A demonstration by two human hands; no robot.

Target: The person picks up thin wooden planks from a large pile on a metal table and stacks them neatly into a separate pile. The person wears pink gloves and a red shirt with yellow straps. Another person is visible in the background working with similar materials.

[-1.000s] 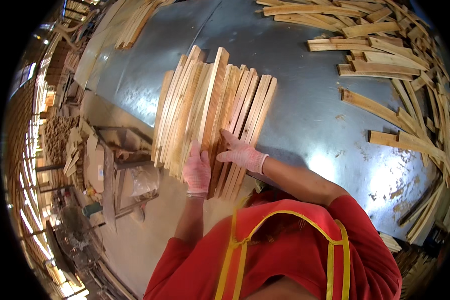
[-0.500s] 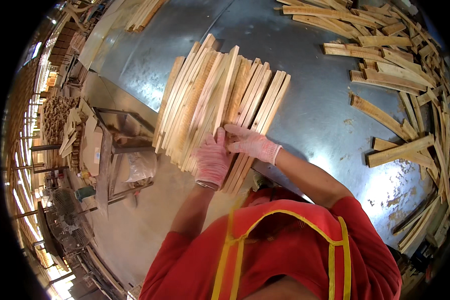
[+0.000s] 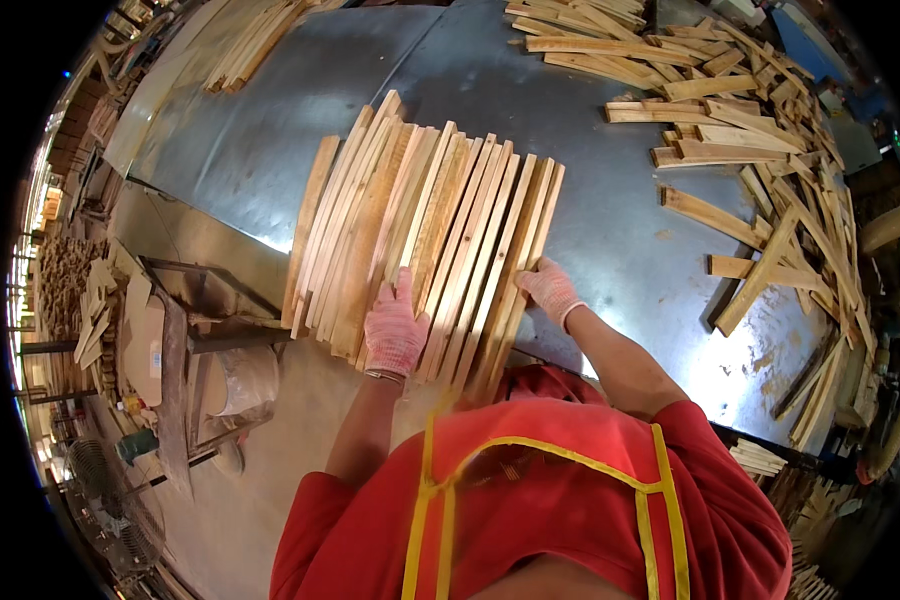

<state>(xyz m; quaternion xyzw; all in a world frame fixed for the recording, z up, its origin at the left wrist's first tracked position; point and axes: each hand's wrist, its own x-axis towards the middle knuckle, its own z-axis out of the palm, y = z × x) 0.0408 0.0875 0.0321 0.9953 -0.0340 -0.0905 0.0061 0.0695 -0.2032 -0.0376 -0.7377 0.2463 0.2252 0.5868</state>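
A row of long, pale wooden strips [image 3: 410, 215] lies side by side on the metal table, their near ends sticking out over its edge. My left hand [image 3: 397, 328], in a pink-and-white knit glove, rests on top of the strips near their close ends, fingers stretched forward. At the row's right side, my right hand [image 3: 550, 290], gloved the same way, has its fingers bent around the outermost strip. Part of its grip is hidden from above.
Loose wooden pieces [image 3: 715, 150] are heaped along the table's right side. Another small bundle of strips [image 3: 255, 45] lies at the far left of the grey metal table [image 3: 310, 75]. Left of me stand a metal frame [image 3: 205, 345] and a floor fan [image 3: 110, 500].
My right hand has moved from the middle of the row to its right side. The strip that stood higher in the middle now lies among the others. The whole view has shifted slightly.
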